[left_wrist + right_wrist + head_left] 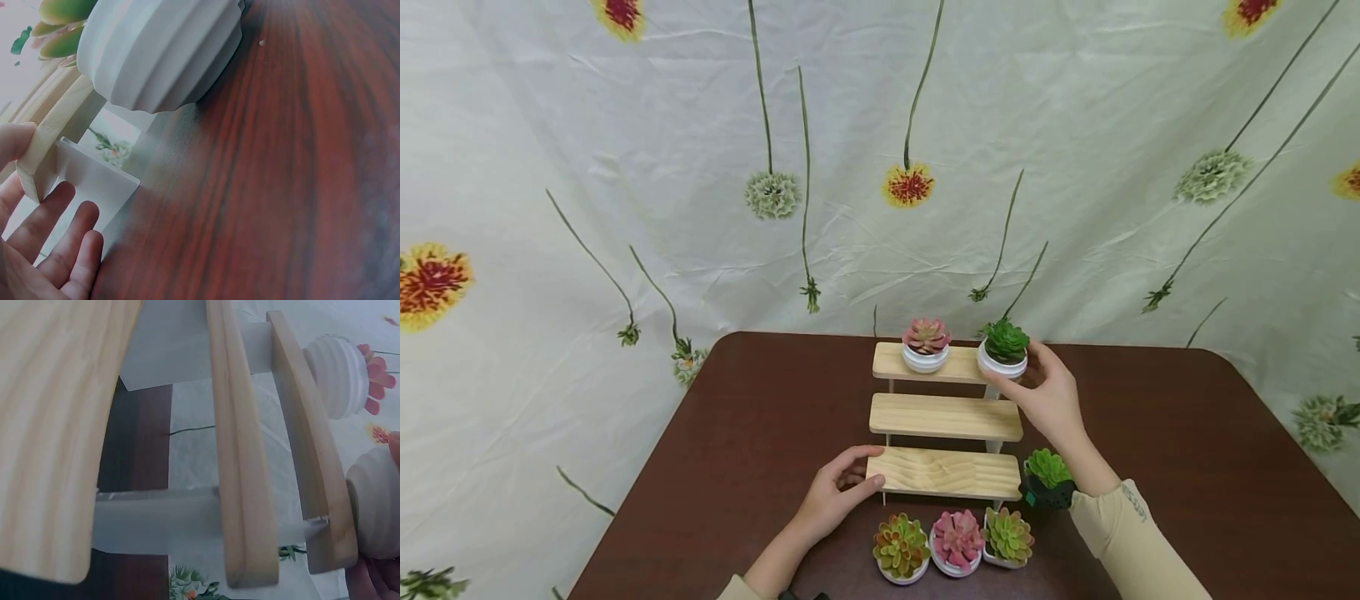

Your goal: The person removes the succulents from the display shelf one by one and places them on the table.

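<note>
A three-tier wooden display stand (943,473) with white supports stands on the table. My right hand (1054,400) holds a dark green succulent (1006,343) by its white pot, between thumb and fingers, at the top tier's right end. In the right wrist view that pot (378,509) is right against the top board, with the fingers partly cut off at the frame's edge. To its left on the same tier sits a pink succulent (927,337). My left hand (838,493) pinches the left end of the bottom board, other fingers by the white support (94,181).
In front of the stand are a red-tipped green succulent (901,546), a pink one (957,540) and a pale green one (1008,536), in white pots. Another bright green succulent (1048,468) is beside the right wrist's black camera (1049,495). A flowered cloth (850,250) hangs behind the table.
</note>
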